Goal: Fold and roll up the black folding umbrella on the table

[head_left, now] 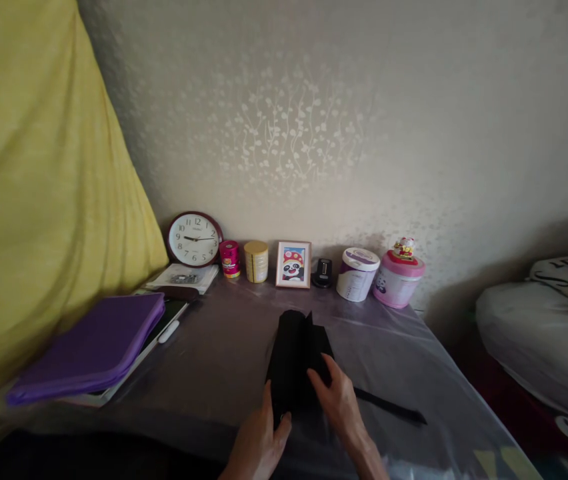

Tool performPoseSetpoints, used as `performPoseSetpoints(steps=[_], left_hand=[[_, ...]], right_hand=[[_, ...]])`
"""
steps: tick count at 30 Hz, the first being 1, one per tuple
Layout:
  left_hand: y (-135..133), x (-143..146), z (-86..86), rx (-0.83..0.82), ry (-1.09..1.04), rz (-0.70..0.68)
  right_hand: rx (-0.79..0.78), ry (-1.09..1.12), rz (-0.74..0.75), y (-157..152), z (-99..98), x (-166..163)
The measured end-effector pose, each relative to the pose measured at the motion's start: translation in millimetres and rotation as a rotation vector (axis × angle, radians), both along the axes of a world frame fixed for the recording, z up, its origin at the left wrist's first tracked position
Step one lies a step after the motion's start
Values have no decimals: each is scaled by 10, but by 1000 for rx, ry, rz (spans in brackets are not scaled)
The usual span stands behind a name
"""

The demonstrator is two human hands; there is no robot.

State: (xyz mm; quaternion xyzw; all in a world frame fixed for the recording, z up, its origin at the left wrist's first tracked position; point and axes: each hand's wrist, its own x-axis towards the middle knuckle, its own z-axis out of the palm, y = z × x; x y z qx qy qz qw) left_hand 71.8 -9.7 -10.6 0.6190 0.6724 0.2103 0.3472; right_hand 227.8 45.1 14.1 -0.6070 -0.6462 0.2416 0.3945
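A black roll-up fabric case (287,353) lies lengthwise on the table, rolled on its left part with a loose flap standing up on its right. From its right side a black strap (389,404) stretches out across the tabletop. My left hand (259,440) grips the near left end of the roll, thumb and fingers around its edge. Over the flap on the right, my right hand (338,400) has curled fingers and a thumb holding the fabric. What is inside the case is hidden.
The table (214,367) has a shiny cover. At its left lies a purple folder (94,343) on a flat board. Along the wall stand a clock (195,239), tins (257,261), a picture frame (293,265), a black stapler-like object (323,273) and tubs (358,275).
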Motion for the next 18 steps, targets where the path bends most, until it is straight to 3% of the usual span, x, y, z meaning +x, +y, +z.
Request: performPoseSetpoints(steps=[3,7,14,18], left_hand=[[8,-2,1,5,26,-20],[8,0,24,17,16,-26],[18,7,-92,35,-66,-34],[-16,-205,-55,45,-238,-161]], right_hand=[[5,80,108,62,118,-278],[13,-32,207,108,106,-558],[87,-349,218,37,15,-705],[123,-432,210,-67,21,-757]])
